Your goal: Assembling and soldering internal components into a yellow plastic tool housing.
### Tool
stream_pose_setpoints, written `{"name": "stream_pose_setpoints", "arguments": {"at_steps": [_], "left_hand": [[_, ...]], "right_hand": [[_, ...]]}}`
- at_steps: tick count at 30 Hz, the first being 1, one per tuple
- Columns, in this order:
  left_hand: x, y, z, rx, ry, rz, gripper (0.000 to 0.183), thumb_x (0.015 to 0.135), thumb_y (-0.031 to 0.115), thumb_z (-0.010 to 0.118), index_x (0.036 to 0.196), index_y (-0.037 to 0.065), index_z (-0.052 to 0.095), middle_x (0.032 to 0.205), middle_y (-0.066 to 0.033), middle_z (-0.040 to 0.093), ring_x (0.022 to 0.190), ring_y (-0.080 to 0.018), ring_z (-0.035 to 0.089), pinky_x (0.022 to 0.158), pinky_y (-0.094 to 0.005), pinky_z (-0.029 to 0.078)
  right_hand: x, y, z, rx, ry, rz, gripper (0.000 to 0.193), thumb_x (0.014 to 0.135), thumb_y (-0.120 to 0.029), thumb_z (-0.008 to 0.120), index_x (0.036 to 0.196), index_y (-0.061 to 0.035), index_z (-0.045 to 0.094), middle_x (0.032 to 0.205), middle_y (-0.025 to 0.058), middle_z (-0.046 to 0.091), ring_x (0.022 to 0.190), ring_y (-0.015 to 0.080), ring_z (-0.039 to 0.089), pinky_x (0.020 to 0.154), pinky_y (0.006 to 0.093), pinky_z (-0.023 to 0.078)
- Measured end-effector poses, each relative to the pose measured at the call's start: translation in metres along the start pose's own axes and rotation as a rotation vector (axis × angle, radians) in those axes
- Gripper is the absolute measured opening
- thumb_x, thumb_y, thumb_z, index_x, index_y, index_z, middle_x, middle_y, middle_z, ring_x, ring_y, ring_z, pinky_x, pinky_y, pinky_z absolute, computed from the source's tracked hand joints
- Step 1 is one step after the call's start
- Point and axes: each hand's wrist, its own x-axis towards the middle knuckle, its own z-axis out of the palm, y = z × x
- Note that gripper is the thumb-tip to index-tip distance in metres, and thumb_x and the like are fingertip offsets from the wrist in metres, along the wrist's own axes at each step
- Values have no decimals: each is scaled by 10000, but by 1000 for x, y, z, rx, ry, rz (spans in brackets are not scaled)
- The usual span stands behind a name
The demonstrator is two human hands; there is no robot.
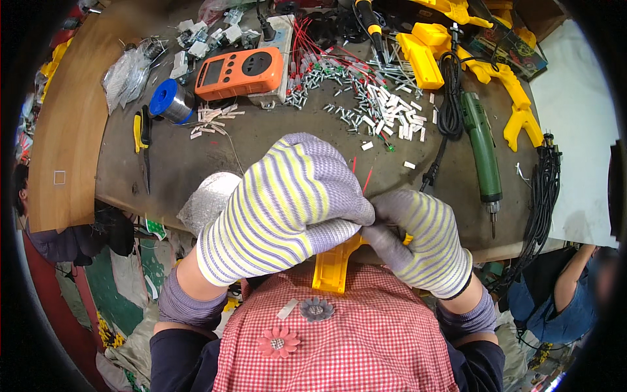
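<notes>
Both my hands wear striped grey, yellow and white gloves and meet at the table's near edge. My left hand [281, 202] is closed over a yellow plastic housing [332, 269], whose lower end hangs out below it against my checked apron. My right hand [421, 242] has its fingertips pinched together against the left fingers, over the same housing; what lies in the pinch is hidden. Two thin red wires [368, 179] stick up just beyond the fingertips.
An orange meter [238, 73], a blue solder spool [171, 101] and yellow-handled pliers [142, 137] lie left. Screws [346, 117] and white pieces [398, 114] are heaped ahead. A green electric screwdriver [480, 147], black cables [450, 91] and yellow housings [424, 55] occupy the right.
</notes>
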Motion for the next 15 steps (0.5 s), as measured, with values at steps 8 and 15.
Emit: {"name": "stream_pose_setpoints", "arguments": {"at_steps": [8, 15], "left_hand": [[-9, 7, 23, -164, 104, -72, 184, 711, 197, 807, 855, 107, 735, 855, -46, 678, 879, -254, 635, 906, -418, 461], [-19, -2, 8, -89, 124, -45, 197, 702, 162, 783, 837, 97, 655, 908, -96, 594, 892, -305, 584, 908, -447, 416]], "right_hand": [[-11, 3, 1, 556, 138, 127, 440, 851, 50, 626, 1266, -20, 500, 1051, 129, 681, 872, 219, 735, 789, 328, 577], [-6, 4, -14, 594, 41, 161, 217, 869, -35, 650, 1085, -27, 628, 964, 101, 704, 863, 203, 730, 759, 309, 568]]}}
